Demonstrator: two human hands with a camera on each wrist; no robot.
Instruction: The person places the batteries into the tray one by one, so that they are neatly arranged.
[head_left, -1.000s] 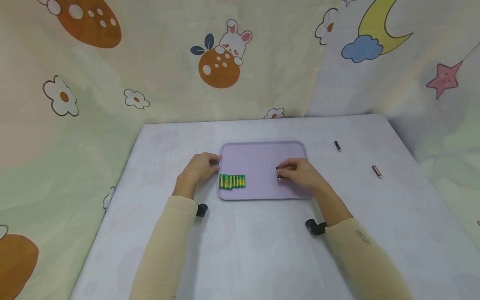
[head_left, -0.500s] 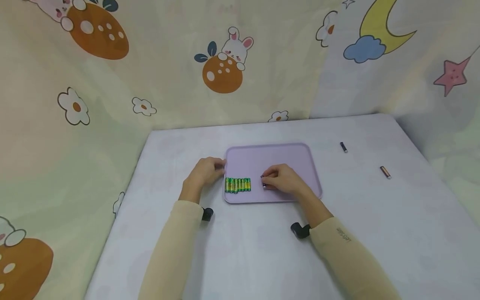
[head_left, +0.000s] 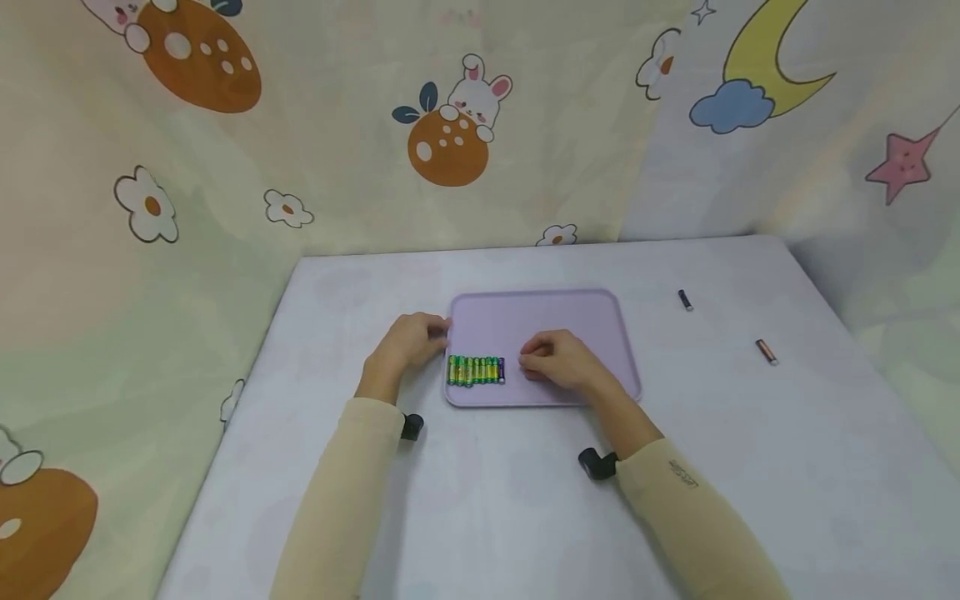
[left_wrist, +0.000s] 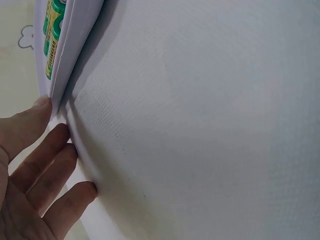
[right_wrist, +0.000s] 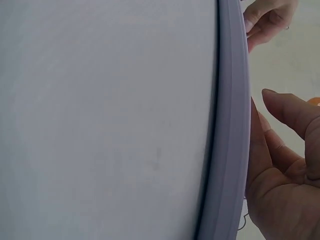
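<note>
A lilac tray (head_left: 540,312) lies on the table with a row of several green-and-yellow batteries (head_left: 472,370) standing side by side at its left front. One dark battery (head_left: 502,371) sits at the right end of that row. My right hand (head_left: 558,358) hovers over the tray just right of the row, thumb and fingers apart and holding nothing. At the tray's left edge is my left hand (head_left: 408,340); in the left wrist view its thumb touches the tray rim (left_wrist: 75,50) and its loosely bent fingertips rest by the cloth.
To the right of the tray, a dark battery (head_left: 686,300) and a copper-and-black battery (head_left: 767,352) lie on the white tablecloth (head_left: 495,500). A patterned cloth backdrop (head_left: 345,125) hangs behind the table and along its sides.
My right hand carried the dark battery left across the tray and let it go at the row's right end. The left hand stays at the tray's edge; the view shifts slightly.
</note>
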